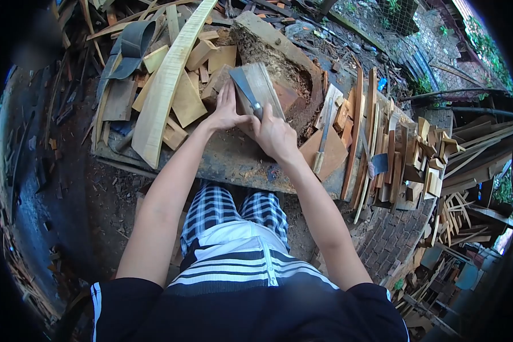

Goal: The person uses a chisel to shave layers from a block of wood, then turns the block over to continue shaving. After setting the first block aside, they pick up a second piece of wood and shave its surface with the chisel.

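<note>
My right hand [275,135] is closed round the handle of a wide-bladed tool [244,88], its grey blade pointing up and to the left. Under the blade lies a flat weathered wood block [261,85] on the workbench [233,171]. My left hand [227,109] rests at the block's left side with its fingers stretched out, its thumb reaching toward my right hand. Behind the block is a large rough piece of wood [285,54] with a hollowed, crumbly middle.
A long pale curved board [165,91] and several wood offcuts [188,100] lie to the left, near a dark cap-like object [132,48]. On the right are a long thin blade [325,128], upright slats [356,134] and stacked wood pieces [424,154].
</note>
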### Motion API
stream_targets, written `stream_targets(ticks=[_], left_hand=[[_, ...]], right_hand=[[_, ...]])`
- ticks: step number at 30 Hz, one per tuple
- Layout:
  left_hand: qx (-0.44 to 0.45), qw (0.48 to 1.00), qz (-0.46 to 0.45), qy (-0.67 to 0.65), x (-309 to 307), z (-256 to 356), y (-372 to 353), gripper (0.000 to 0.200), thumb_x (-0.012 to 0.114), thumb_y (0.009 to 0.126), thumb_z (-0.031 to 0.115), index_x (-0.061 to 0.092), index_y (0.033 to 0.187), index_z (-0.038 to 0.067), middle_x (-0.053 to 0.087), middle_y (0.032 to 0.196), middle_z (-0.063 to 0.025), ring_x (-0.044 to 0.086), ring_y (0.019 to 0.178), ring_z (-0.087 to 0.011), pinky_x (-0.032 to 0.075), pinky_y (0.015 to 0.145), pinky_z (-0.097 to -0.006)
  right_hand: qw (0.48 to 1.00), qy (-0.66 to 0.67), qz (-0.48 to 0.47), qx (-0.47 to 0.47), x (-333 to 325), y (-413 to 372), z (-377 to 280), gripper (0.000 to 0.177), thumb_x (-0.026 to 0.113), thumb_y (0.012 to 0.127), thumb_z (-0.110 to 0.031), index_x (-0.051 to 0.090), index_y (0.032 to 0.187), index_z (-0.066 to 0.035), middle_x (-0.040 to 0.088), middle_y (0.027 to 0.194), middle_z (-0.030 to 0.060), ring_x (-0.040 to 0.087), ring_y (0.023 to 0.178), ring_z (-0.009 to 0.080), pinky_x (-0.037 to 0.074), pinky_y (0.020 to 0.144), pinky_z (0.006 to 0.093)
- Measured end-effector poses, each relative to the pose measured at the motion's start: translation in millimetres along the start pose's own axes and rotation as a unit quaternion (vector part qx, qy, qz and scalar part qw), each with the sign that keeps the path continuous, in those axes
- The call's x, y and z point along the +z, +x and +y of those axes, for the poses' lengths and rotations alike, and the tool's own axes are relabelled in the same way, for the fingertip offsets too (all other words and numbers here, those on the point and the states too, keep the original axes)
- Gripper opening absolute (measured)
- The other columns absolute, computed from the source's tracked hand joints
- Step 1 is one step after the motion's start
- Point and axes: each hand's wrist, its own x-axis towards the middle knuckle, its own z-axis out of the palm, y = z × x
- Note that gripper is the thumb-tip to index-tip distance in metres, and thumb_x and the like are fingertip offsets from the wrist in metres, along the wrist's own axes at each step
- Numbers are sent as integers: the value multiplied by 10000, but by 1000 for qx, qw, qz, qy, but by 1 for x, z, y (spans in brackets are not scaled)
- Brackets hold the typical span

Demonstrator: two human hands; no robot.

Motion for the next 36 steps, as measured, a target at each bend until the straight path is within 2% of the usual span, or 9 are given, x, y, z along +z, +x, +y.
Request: stream_targets(ticks=[2, 6, 11, 13, 18, 26, 31, 34, 36], left_hand=[[-25, 999, -12, 33, 2, 4, -3, 1479, 743, 625, 727, -131, 1497, -88, -85, 1592, -293, -126, 1492, -384, -35, 1218, -436], [4, 1000, -3, 12, -1, 4, -3, 1468, 739, 637, 725, -130, 1498, -86, -86, 1593, -291, -134, 1492, -378, -51, 1215, -436], [-9, 1000, -12, -1, -5, 9, -4, 1467, 743, 643, 720, -136, 1498, -85, -95, 1598, -281, -131, 1491, -381, -46, 1215, -437], [-42, 999, -27, 6, -5, 16, -9, 1476, 738, 639, 736, -139, 1497, -85, -98, 1595, -287, -131, 1489, -389, -30, 1215, -447], [-32, 999, -28, 6, -1, 5, -7, 1495, 730, 628, 757, -152, 1495, -83, -115, 1586, -302, -142, 1483, -403, -31, 1212, -467], [-56, 996, -57, 29, -11, 17, -4, 1503, 734, 627, 755, -162, 1488, -91, -119, 1588, -296, -141, 1481, -409, -23, 1214, -464], [-57, 996, -59, 19, -8, 13, -1, 1512, 748, 615, 741, -162, 1485, -96, -113, 1584, -307, -135, 1481, -413, -13, 1214, -468], [-51, 997, -54, 8, -11, 17, -6, 1513, 756, 614, 732, -165, 1486, -93, -112, 1584, -307, -131, 1482, -415, -14, 1213, -470], [-50, 997, -57, 7, -6, 12, 1, 1513, 760, 614, 727, -167, 1486, -92, -112, 1585, -307, -129, 1482, -416, -16, 1213, -472]], right_hand=[[1000, -6, -26, 11, -3, -9, 3, 399, 485, 981, -396, 452, 1115, -22, 676, 818, 290, 676, 799, 467, 543, 691, 545], [1000, -6, 6, -5, 3, 1, 2, 401, 485, 980, -399, 453, 1112, -21, 675, 801, 288, 677, 792, 466, 548, 682, 538], [999, -6, 28, -18, 7, 11, 4, 412, 482, 982, -408, 450, 1111, -18, 673, 795, 291, 675, 798, 466, 547, 689, 542], [999, -23, 30, -2, 6, -16, 18, 381, 498, 974, -401, 458, 1095, -42, 681, 747, 257, 685, 705, 439, 547, 613, 533], [999, -19, -12, 42, 4, -75, 52, 354, 494, 981, -386, 434, 1105, -60, 668, 698, 239, 672, 661, 444, 534, 594, 546], [997, -9, 73, 22, 9, -3, 41, 372, 499, 975, -387, 472, 1106, -40, 672, 739, 266, 680, 708, 453, 550, 629, 541], [999, 6, 15, 52, 3, -57, 65, 351, 502, 977, -377, 431, 1137, -73, 672, 758, 266, 674, 745, 463, 530, 642, 563], [999, 6, 9, 52, 0, -59, 68, 334, 490, 984, -375, 434, 1116, -73, 669, 766, 270, 670, 767, 467, 525, 657, 568], [998, 14, 13, 58, -7, -32, 58, 344, 479, 986, -386, 442, 1114, -69, 676, 810, 273, 669, 799, 474, 525, 703, 573]])
